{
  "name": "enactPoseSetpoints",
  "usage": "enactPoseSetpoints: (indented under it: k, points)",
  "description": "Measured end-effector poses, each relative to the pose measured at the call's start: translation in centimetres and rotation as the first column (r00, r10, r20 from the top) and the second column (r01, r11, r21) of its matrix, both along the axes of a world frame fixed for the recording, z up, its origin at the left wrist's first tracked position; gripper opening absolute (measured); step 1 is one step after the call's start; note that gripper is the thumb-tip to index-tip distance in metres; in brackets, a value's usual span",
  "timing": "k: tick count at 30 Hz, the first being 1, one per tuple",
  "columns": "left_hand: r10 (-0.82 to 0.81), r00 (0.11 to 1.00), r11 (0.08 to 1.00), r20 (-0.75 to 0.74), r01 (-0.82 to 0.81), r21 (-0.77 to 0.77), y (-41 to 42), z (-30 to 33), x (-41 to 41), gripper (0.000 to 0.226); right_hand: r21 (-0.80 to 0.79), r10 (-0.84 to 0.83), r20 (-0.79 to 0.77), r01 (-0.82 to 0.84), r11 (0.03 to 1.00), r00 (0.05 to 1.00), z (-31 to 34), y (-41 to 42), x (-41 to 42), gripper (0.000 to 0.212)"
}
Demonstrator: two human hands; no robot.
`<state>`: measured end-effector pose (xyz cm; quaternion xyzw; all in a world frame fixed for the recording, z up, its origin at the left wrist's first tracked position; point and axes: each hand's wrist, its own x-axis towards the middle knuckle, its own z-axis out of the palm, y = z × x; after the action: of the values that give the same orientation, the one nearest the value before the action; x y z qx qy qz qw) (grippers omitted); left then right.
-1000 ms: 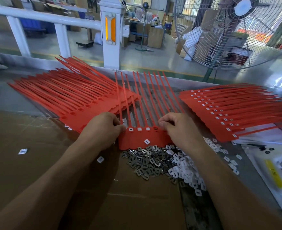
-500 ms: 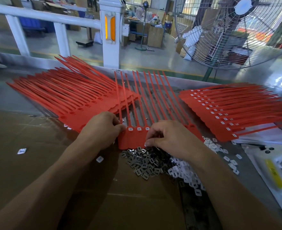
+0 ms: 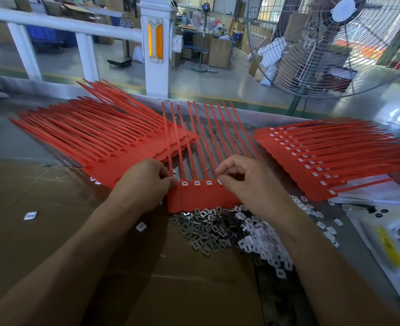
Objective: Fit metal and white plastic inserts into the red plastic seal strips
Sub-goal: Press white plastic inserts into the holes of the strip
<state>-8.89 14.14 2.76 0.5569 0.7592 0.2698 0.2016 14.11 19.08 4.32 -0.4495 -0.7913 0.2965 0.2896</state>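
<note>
Strip in hand: While three white caps already sit in its sockets, the red plastic comb of joined seal strips (image 3: 201, 196) lies flat in the near middle of the bench, tails pointing far, so each socket faces up for loading.
Right hand: the right hand (image 3: 248, 182) pinches a small white plastic insert (image 3: 220, 181) between thumb and forefinger, right at the fourth socket; likely this one is being seated now.
Left hand: the left hand (image 3: 147, 184) curls over the comb's left edge and grips it, seemingly to stop it sliding under the push.
Supply: a pile of small grey metal clips (image 3: 203, 231) touches the comb's near edge, and a heap of white plastic square inserts (image 3: 262, 241) lies just right of it, both within a short reach of the working hand.
Stacks: a fan of unfilled red strips (image 3: 95, 142) lies on the left, a fan of red strips with white caps fitted (image 3: 323, 161) on the right, so work appears to pass left to right.
</note>
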Motion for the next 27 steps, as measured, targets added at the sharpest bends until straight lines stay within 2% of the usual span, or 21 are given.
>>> enactPoseSetpoints:
  k: [3,7,18,27]
  points:
    - [0.000,1.000,1.000,0.008,0.000,0.003,-0.1,0.1,0.1,0.015,-0.044,-0.084,-0.064,0.081,0.996,0.994,-0.2,0.6,0.6,0.010]
    - [0.009,1.000,1.000,0.015,-0.010,0.006,-0.1,0.1,0.1,0.015,-0.108,-0.120,-0.096,0.110,0.988,0.988,-0.4,1.0,0.7,0.015]
    - [0.009,1.000,1.000,0.017,-0.009,0.011,0.0,0.0,0.1,0.015,-0.022,-0.016,0.021,0.016,1.000,1.000,-0.8,1.3,0.4,0.016]
    - [0.008,1.000,1.000,0.006,-0.008,0.002,0.0,-0.1,-0.1,0.016,-0.053,-0.075,-0.077,0.071,0.996,0.994,-1.2,1.4,0.3,0.016]
